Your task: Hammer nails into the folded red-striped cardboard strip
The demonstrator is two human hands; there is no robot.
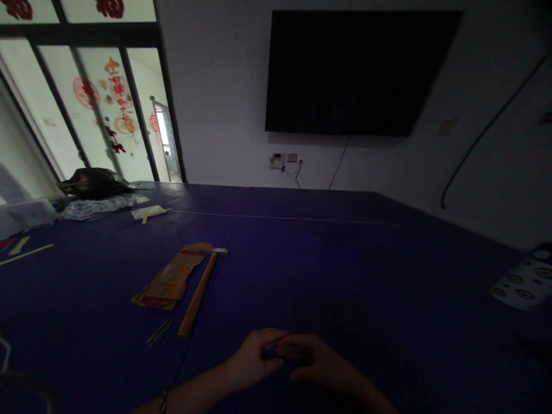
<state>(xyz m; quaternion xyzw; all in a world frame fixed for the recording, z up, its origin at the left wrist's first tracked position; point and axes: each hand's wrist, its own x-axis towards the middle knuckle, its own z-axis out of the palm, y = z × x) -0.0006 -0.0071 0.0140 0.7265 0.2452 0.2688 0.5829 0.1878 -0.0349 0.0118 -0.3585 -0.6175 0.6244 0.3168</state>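
My left hand [254,356] and my right hand [321,359] meet at the fingertips, low over the purple table. Both have loosely curved fingers, with the thumbs apart from them. Dark gaps show between thumb and fingers, and I see no object in either hand. To the left lies a hammer [198,296] with a wooden handle and a metal head. Its head overlaps the end of a torn brown piece of cardboard [172,279]. A few thin metal nails [159,332] lie close to the handle's lower end.
The purple tabletop [302,259] stretches back to the wall. A patterned cylindrical container [524,282] lies at the right. Far left are a dark bag [95,183], crumpled patterned plastic [99,206], a white packet [148,212] and yellow strips [28,253]. A black television [357,72] hangs above.
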